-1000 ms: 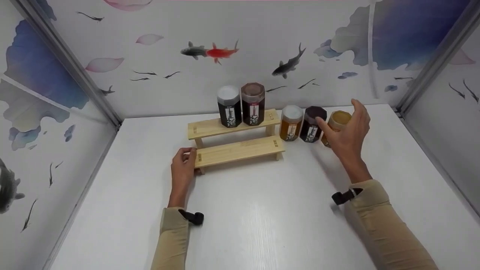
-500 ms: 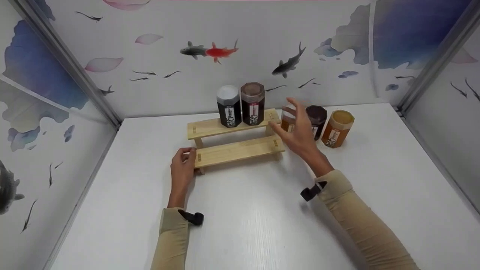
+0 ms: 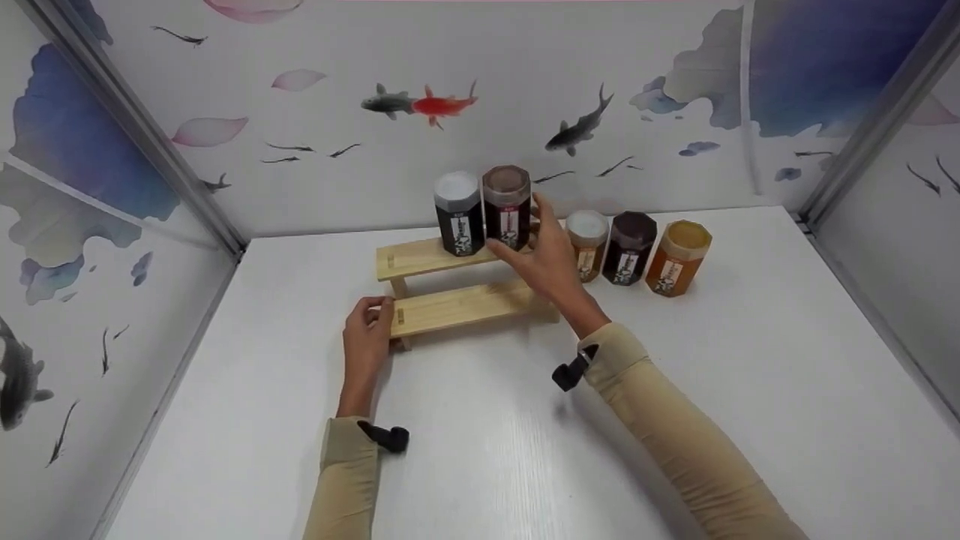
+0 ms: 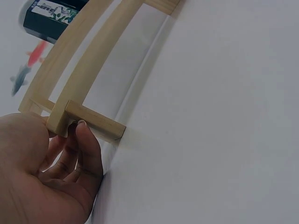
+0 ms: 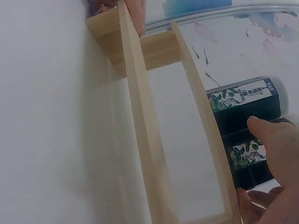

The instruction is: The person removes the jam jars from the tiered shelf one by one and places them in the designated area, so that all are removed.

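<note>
Left hand [image 3: 365, 330] is gripping the left end of the lower step of the wooden rack [image 3: 457, 306], fingers [image 4: 86, 149] curled around the leg there, thumb on the near side. You can see it best in the left wrist view, where the fingertips tuck under the little crossbar at the foot.

Right hand [image 3: 546, 259] is up at the top step, fingers wrapped around the brown-lid jar [image 3: 507, 208], thumb on its front label and the other fingers round the right side. Looks like a proper grasp, though the jar is sitting flat on the top step. The white-lid jar [image 3: 457, 212] stands right beside it on the left, the two touching.

Off the rack, on the bench [image 3: 750, 360] just right of it, three more jars stand in a row: a pale-lid amber one [image 3: 586, 234], a dark one [image 3: 630, 247], and an orange one [image 3: 677, 256] at the right end. The amber one is just behind the right hand's knuckles.

Fish wallpaper on the walls all round.
</note>
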`<state>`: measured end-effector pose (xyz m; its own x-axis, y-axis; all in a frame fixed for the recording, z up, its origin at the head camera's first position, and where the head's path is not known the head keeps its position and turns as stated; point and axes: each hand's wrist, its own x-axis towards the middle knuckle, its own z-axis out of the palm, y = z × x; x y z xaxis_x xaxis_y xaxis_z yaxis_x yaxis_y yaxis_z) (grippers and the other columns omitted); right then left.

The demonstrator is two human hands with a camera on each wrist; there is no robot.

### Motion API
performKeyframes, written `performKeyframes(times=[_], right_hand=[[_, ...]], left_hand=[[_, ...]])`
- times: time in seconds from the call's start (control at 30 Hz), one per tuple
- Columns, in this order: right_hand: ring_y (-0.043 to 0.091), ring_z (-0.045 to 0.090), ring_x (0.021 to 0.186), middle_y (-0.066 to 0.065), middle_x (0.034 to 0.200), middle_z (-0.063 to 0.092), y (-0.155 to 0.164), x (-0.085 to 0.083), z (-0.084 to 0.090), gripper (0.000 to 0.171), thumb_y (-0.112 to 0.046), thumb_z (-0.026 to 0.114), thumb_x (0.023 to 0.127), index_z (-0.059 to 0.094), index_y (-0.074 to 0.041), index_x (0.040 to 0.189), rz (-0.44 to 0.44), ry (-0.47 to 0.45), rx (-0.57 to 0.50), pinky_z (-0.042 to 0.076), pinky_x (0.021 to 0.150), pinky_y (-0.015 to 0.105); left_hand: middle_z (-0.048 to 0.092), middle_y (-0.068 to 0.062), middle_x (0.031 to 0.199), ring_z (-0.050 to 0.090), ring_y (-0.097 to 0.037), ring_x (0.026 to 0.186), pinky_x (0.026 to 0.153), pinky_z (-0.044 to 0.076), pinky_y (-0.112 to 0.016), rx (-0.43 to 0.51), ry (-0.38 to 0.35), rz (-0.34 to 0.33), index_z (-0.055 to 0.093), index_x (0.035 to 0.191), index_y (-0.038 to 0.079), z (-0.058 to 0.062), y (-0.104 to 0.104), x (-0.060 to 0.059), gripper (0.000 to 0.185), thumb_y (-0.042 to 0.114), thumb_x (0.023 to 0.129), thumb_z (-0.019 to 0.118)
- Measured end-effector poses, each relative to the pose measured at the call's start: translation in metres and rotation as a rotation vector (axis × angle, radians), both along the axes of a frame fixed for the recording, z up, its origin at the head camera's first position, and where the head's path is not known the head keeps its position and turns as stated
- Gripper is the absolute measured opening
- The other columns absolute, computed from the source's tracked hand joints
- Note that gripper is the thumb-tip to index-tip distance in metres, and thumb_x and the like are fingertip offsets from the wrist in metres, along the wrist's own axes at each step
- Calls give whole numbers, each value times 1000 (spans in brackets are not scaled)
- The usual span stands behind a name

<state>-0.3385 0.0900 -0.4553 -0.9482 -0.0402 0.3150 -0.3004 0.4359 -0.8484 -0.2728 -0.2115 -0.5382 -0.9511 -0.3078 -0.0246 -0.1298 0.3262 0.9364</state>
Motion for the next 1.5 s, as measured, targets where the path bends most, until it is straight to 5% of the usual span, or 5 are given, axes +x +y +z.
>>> performKeyframes(times=[0.23, 0.5, 1.13, 1.5], right_hand=[[28, 69, 122, 14, 143, 68, -1, -2, -8, 87, -36, 90, 91, 44, -13, 161, -53, 79, 31, 58, 97, 45], [25, 73, 115, 13, 128, 76, 3, 10, -11, 81, -35, 98, 82, 56, -10, 147, -128, 141, -30, 59, 102, 43], [24, 68, 124, 10, 138, 69, 58, 49, -31, 81, -32, 99, 81, 57, -11, 148, -129, 198, -150, 57, 109, 49], [31, 67, 125, 16, 136, 68, 109, 58, -53, 81, -27, 98, 82, 53, -8, 147, -178, 54, -46, 58, 108, 51]], left_hand=[[74, -14, 110, 70, -17, 82, 65, 59, -27, 26, 19, -10, 67, 132, 12, -3, 1, 1, 36, 41, 113, 59], [74, -13, 111, 70, -18, 84, 67, 60, -27, 34, 20, -16, 67, 132, 12, -1, -1, 0, 36, 42, 113, 58], [74, -14, 109, 69, -17, 82, 65, 59, -27, 30, 26, -25, 67, 132, 12, -2, -2, 0, 36, 41, 113, 58], [74, -14, 108, 69, -17, 79, 63, 59, -27, 26, 44, -24, 68, 131, 11, -1, -1, 1, 36, 40, 113, 58]])
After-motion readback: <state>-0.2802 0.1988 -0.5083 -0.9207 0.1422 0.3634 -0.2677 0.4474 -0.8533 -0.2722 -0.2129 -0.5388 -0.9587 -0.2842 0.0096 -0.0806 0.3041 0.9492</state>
